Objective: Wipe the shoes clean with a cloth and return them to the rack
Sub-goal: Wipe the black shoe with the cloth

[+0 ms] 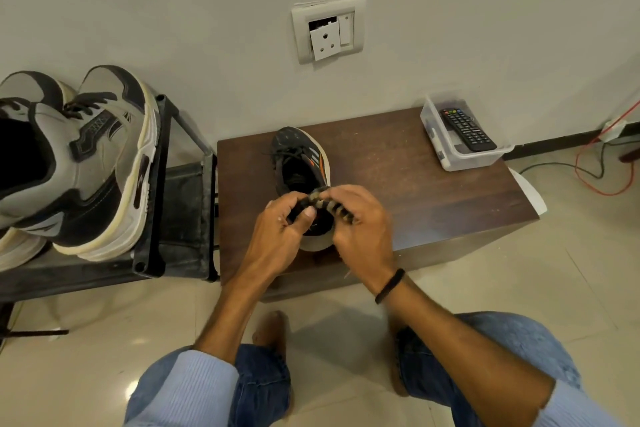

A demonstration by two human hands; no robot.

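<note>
A: Left hand (281, 222) and right hand (360, 222) both pinch the bunched cloth (322, 198) over the heel of the black shoe (297, 163), on the worktop (398, 166).
B: Wiping step, I'd say. Next: spread it, rub the upper; rack (180, 218) waits alongside.

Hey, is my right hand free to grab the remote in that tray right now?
Probably not yet: the right hand pinches the cloth with the left hand. Nothing blocks the way, though; the remote lies uncovered in the open tray, bare table between.
</note>
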